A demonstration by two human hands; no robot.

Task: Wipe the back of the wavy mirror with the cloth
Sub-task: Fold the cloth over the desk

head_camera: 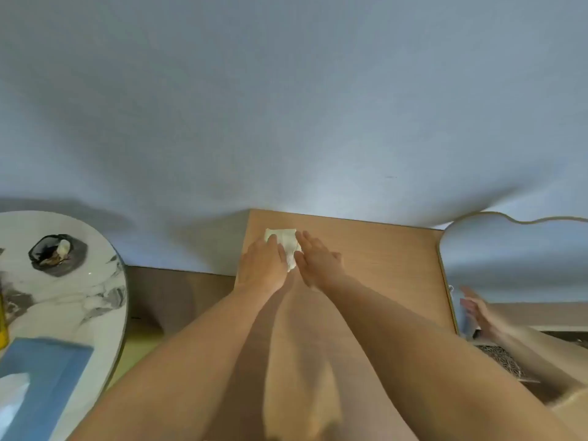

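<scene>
A white cloth lies near the far left corner of a light wooden surface. My left hand rests on the cloth's left part with its fingers bent over it. My right hand lies flat along the cloth's right edge, fingers stretched out and touching it. The wavy mirror, with a thin gold rim, stands at the right edge of the wooden surface. Its glass side faces me and reflects the wall and a hand; its back is hidden.
A round marble table stands to the left, holding a dark bowl, a blue tissue box and a yellow object at the frame's edge. A pale wall rises behind everything. A gap of floor separates the two surfaces.
</scene>
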